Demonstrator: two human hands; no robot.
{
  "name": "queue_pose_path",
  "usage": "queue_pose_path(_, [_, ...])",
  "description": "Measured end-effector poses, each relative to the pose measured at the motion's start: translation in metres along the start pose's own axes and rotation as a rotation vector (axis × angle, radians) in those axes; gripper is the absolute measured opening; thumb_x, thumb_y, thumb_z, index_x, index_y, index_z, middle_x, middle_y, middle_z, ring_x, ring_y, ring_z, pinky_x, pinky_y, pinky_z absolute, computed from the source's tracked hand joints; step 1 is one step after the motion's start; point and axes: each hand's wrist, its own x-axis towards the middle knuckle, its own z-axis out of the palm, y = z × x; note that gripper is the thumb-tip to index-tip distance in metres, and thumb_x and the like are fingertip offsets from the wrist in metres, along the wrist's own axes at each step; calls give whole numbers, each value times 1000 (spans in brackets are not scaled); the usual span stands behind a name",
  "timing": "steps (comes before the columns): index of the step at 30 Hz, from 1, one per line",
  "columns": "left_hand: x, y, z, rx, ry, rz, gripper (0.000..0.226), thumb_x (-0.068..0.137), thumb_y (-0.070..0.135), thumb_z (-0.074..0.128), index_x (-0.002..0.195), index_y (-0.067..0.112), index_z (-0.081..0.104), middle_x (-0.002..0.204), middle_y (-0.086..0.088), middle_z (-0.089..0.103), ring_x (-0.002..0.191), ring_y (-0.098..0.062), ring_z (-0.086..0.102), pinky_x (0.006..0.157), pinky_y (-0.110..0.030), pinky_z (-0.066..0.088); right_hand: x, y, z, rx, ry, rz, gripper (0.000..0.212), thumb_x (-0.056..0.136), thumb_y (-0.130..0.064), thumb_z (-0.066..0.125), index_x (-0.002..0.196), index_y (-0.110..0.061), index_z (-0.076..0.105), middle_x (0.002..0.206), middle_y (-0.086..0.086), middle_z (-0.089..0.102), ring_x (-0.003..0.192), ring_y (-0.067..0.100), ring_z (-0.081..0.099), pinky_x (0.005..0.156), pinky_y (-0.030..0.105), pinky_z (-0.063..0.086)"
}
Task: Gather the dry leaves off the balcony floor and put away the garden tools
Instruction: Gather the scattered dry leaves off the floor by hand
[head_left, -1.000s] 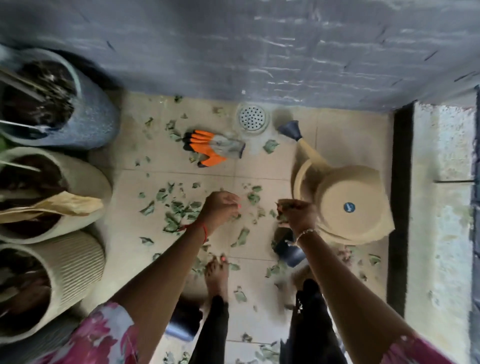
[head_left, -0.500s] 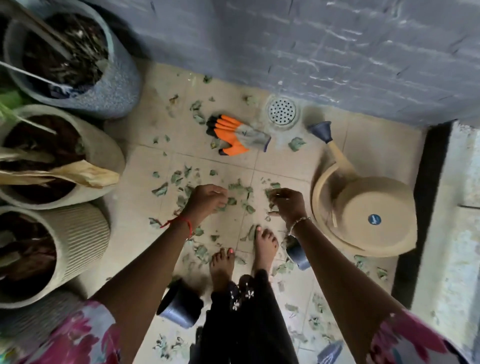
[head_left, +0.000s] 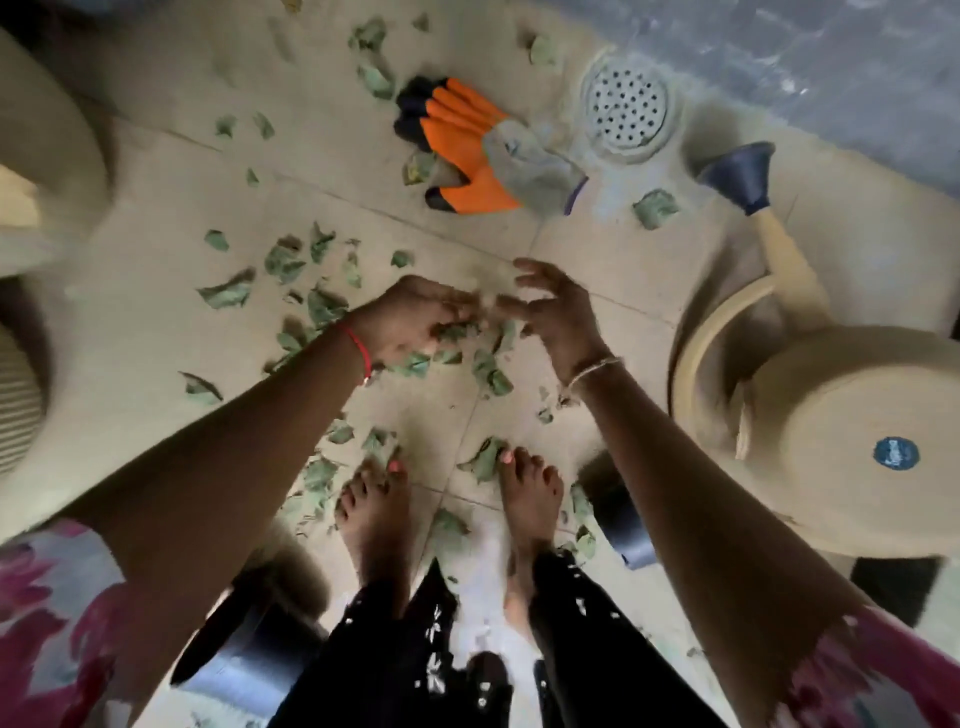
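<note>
Beige tiles (head_left: 597, 249) under your bare feet (head_left: 374, 514) carry a fair share of the dry leaves (head_left: 488, 371). A few are caught against your toes, and more lie beside the dark pots (head_left: 244, 654) close on either side of your legs.

Judging by the spread, the gathering is in its early part. To do it well, sweep both hands inward along the floor so the scraps bunch into one heap between them. Then lift that heap in a single scoop. The pieces look brittle and light, so press gently and keep low, or they may crumble and drift. Draw in the ones by your feet before you step.

Your left hand (head_left: 410, 325) is palm down over the thickest patch, fingers curled round a clump of leaves. Your right hand (head_left: 558, 317) faces it just beside, fingers spread and relaxed, holding nothing. It is well placed to serve as the wall you push against.

Farther off, the orange gardening gloves (head_left: 462, 156) lie near the floor drain (head_left: 626, 111). The beige watering can (head_left: 841, 431) stands at the right. All the tools are yet to be put away.
</note>
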Motion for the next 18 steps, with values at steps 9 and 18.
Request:
queue_pose_path(9, [62, 131, 36, 27, -217, 470, 28, 100, 7, 40, 123, -3, 54, 84, -8, 59, 64, -3, 63, 59, -19, 51, 116, 38, -48, -432, 756, -345, 48, 77, -1, 52, 124, 3, 49, 132, 23, 41, 125, 36, 38, 105, 23, 19])
queue_pose_path(18, [84, 207, 25, -82, -414, 599, 33, 96, -7, 32, 84, 8, 58, 61, 3, 52, 52, -5, 48, 44, -16, 40, 178, 51, -56, -569, 1009, -522, 25, 88, -5, 42, 98, 9, 60, 104, 31, 56, 103, 44, 51, 89, 40, 34])
